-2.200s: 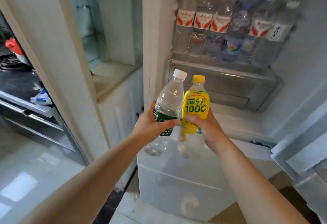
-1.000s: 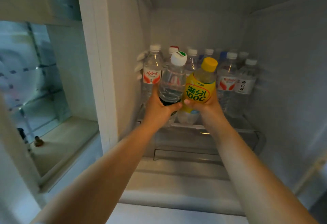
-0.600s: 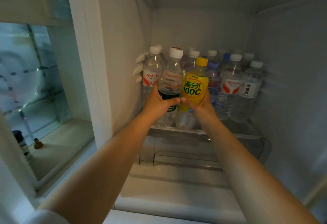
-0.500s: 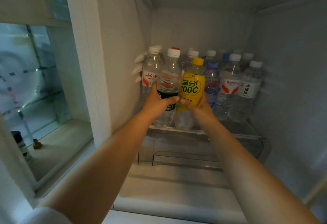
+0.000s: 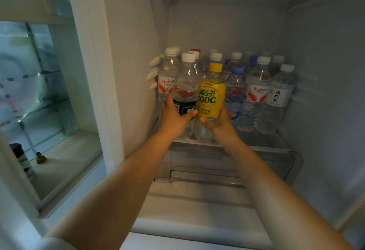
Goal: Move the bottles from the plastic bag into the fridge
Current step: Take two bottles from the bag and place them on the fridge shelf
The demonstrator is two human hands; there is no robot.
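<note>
Clearly the crowded glass fridge shelf is the risk: pushed further, the clear green-labelled water bottle in the left hand's grip, or the yellow-labelled, yellow-capped drink bottle grasped by the right hand, could topple the upright water bottles behind.

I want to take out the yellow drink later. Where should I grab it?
Probably the yellow bottle around its labelled middle, coming from the open front. It stands upright at the shelf's front edge, other bottles crowd behind it, and the right hand grips there.
</note>
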